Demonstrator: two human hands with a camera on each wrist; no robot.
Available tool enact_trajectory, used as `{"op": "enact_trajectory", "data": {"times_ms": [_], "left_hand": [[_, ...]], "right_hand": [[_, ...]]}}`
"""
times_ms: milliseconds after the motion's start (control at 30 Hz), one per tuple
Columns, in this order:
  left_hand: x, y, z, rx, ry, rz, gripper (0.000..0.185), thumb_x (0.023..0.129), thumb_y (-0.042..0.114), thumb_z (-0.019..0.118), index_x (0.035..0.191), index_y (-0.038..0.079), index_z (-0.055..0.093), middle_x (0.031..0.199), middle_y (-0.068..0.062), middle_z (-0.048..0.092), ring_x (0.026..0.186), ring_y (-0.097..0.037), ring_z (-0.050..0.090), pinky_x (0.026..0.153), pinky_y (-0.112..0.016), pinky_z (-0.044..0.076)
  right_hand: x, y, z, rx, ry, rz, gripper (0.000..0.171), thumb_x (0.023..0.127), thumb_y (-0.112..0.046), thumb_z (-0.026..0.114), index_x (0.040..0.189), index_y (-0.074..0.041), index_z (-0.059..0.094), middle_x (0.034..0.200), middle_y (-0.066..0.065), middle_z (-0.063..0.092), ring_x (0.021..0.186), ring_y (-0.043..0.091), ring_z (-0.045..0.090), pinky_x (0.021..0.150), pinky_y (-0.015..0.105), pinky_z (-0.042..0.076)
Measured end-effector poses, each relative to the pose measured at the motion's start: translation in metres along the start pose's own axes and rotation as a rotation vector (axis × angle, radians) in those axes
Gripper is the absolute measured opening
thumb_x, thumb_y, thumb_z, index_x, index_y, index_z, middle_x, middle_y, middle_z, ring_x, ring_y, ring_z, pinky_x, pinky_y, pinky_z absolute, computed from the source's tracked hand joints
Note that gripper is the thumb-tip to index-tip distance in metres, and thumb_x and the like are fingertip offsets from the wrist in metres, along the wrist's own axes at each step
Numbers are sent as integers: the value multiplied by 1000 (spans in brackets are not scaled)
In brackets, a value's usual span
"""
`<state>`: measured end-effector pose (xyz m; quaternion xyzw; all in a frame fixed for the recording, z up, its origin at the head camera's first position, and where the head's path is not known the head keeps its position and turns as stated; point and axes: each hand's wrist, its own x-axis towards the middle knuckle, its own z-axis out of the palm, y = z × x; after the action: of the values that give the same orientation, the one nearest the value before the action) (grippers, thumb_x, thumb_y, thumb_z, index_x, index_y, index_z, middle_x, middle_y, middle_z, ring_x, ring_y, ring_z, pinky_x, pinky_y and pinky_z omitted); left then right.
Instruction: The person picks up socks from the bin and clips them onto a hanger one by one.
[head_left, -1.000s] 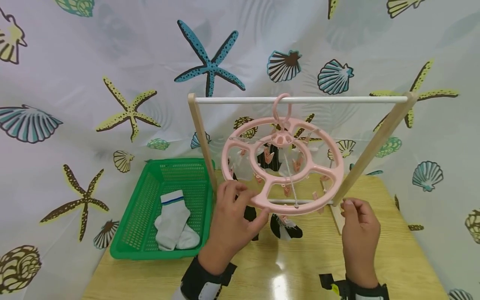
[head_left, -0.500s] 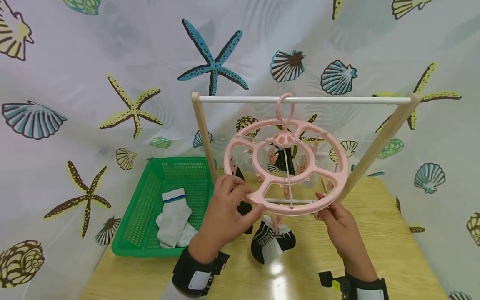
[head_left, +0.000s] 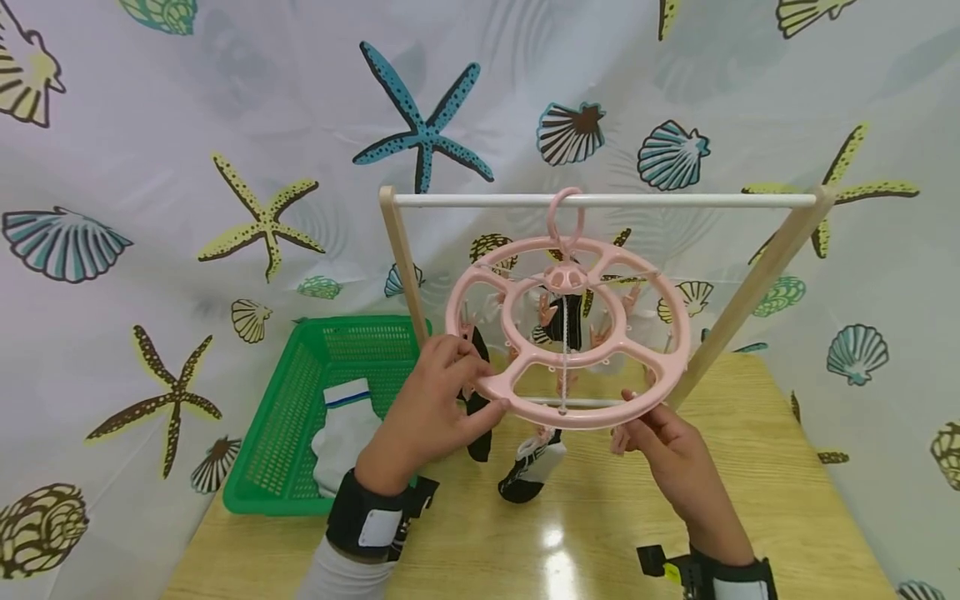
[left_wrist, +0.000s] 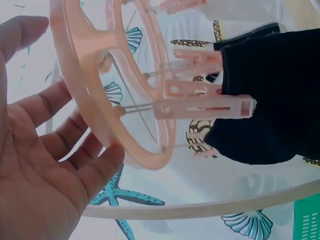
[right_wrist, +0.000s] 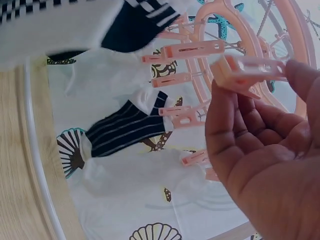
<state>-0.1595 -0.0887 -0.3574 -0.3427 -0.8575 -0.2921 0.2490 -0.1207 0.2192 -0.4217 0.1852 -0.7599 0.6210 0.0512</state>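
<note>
A pink round clip hanger (head_left: pixel 663 321) hangs by its hook from the white rod (head_left: pixel 697 200) of a wooden rack. My left hand (head_left: pixel 471 382) grips the ring's left edge, fingers over it and thumb under; the ring (left_wrist: pixel 85 85) crosses the palm in the left wrist view. At the ring's lower right, my right hand (head_left: pixel 636 427) pinches a pink clip (right_wrist: pixel 246 70) between thumb and fingers. Black-and-white socks (head_left: pixel 529 468) dangle from clips under the ring, and one black sock (left_wrist: pixel 270 95) hangs close to my left hand.
A green mesh basket (head_left: pixel 247 498) with white socks (head_left: pixel 341 433) sits at the left on the wooden table (head_left: pixel 765 475). The rack's slanted wooden posts (head_left: pixel 750 292) stand on either side. A starfish-and-shell curtain surrounds the table.
The hanger has turned, and the hanging sock swung left. My right hand rose from beside the rack to a clip at the ring's lower right and pinched it. My left hand stayed on the ring.
</note>
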Motion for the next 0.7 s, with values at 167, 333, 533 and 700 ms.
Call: {"op": "enact_trajectory", "data": {"times_ms": [167, 333, 533, 700], "left_hand": [[0, -6, -1, -32, -41, 7, 28, 77, 38, 70, 92, 15, 66, 97, 0, 49, 102, -21, 40, 80, -36, 39], [1, -11, -1, -53, -67, 10, 27, 78, 38, 70, 91, 15, 66, 100, 0, 50, 103, -21, 41, 82, -37, 38], [5, -16, -1, -107, -80, 12, 29, 79, 38, 69, 94, 13, 68, 104, 0, 50, 101, -18, 40, 83, -35, 39], [6, -21, 1, -148, -18, -12, 27, 82, 31, 66, 101, 11, 66, 113, -4, 51, 109, -19, 41, 87, -37, 39]], "right_hand": [[-2, -4, 5, -28, 42, 80, 38, 94, -12, 53, 132, -9, 49, 98, 15, 56, 81, 22, 58, 67, 30, 51], [-3, -6, 9, -29, 60, 58, 31, 92, -9, 55, 123, -5, 51, 106, 11, 53, 93, 22, 57, 74, 28, 51], [-5, -6, 19, -126, 183, -3, 10, 94, -11, 51, 103, -7, 55, 86, 7, 55, 75, 20, 56, 61, 26, 47], [-5, -8, 26, -161, 267, 25, 8, 94, -10, 52, 100, -8, 57, 81, 6, 57, 71, 19, 56, 57, 27, 46]]}}
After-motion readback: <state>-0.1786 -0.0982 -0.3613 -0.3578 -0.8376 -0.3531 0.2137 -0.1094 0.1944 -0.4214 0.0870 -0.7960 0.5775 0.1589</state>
